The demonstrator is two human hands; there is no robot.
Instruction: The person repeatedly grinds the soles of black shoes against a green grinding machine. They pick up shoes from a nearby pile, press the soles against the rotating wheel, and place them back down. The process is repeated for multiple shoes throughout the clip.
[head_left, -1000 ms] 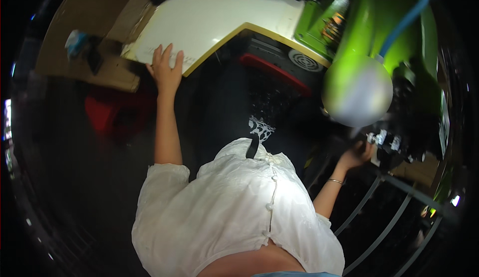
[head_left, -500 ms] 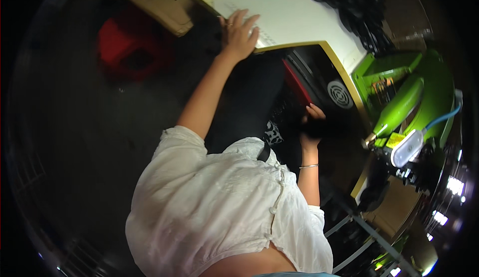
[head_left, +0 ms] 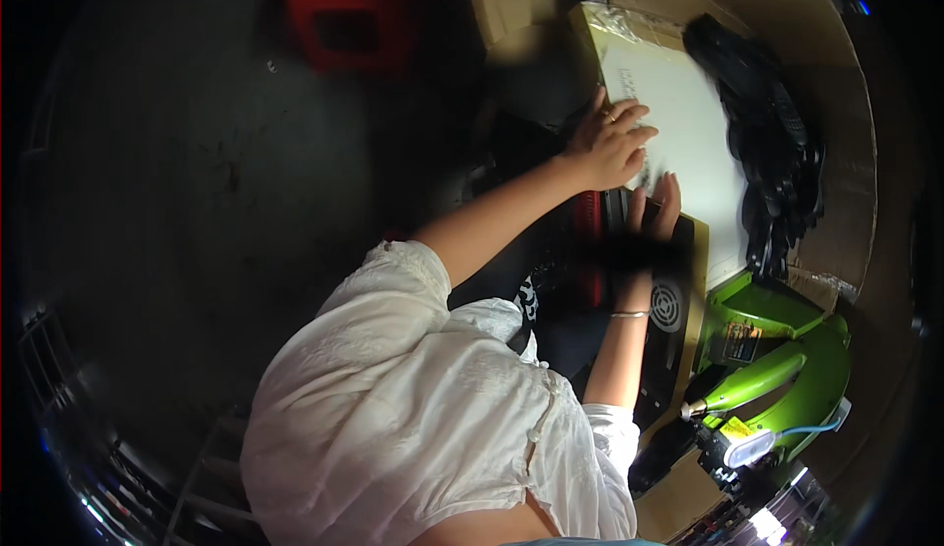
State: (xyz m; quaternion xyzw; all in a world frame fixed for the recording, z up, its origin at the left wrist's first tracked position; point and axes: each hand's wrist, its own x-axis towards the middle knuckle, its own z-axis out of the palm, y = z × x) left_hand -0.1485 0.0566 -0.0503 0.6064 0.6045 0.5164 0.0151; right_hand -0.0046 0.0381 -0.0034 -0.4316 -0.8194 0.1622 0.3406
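My left hand (head_left: 612, 143), a ring on one finger, rests with its fingers spread on the left edge of a white tabletop (head_left: 703, 148). Just below it, my right hand (head_left: 661, 213) reaches up to the table's near edge, fingers stretched out. A dark smear covers the right palm, and I make out nothing held there. Under the right wrist lies a black panel with a pale ring-patterned disc (head_left: 667, 306). A long red part (head_left: 588, 226) runs beside the right hand. Black, strap-like pieces (head_left: 777, 143) are heaped on the table's far right side.
A green machine (head_left: 772, 379) with a rounded arm, a small lamp and a blue cable stands at the right. Cardboard (head_left: 846, 84) walls the table's far right side. On the dark floor at the upper left is a red plastic stool-like object (head_left: 339, 5).
My view has turned, so the table appears farther right and the red object higher. My right hand has moved up from beside the red part to the table edge, near my left hand.
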